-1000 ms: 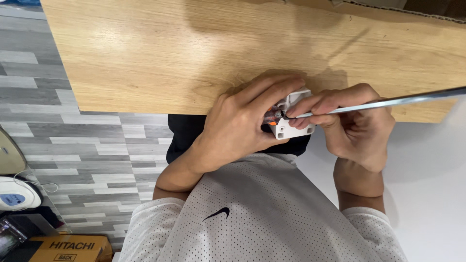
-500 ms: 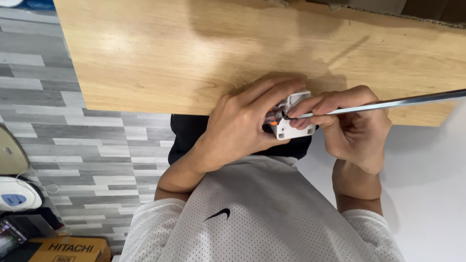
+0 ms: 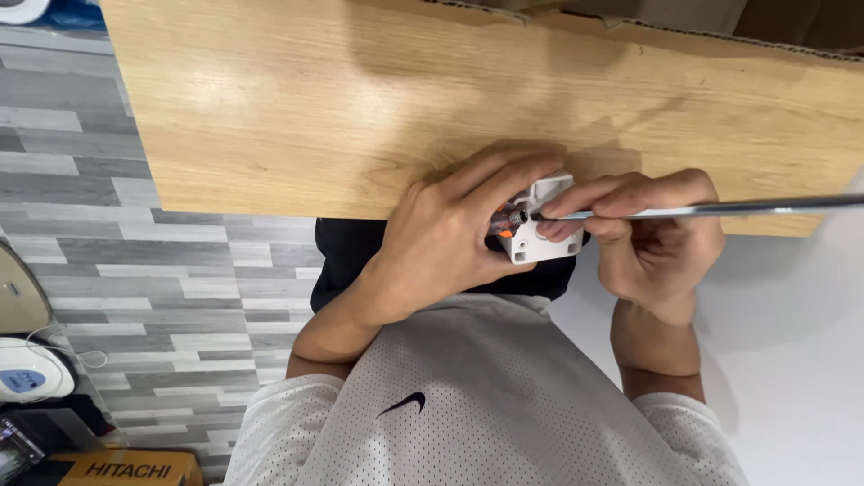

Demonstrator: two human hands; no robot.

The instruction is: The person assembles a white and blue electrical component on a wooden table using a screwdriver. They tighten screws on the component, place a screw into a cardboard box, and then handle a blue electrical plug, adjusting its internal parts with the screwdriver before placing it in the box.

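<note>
The left hand [image 3: 450, 238] wraps around a small white plastic fitting [image 3: 540, 229] with an orange bit inside, right at the wooden board's [image 3: 360, 108] near edge. The right hand [image 3: 652, 229] pinches a slim metal screwdriver shaft [image 3: 720, 209], tip in the fitting.

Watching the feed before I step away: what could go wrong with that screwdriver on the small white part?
1. The long metal screwdriver shaft is pinched only by the right hand near its tip; it could slip off the small white plastic block.
2. The left hand has its fingers wrapped beside the tip, so a slip may jab them.
3. The block sits at the wooden board's edge and might shift.
</note>
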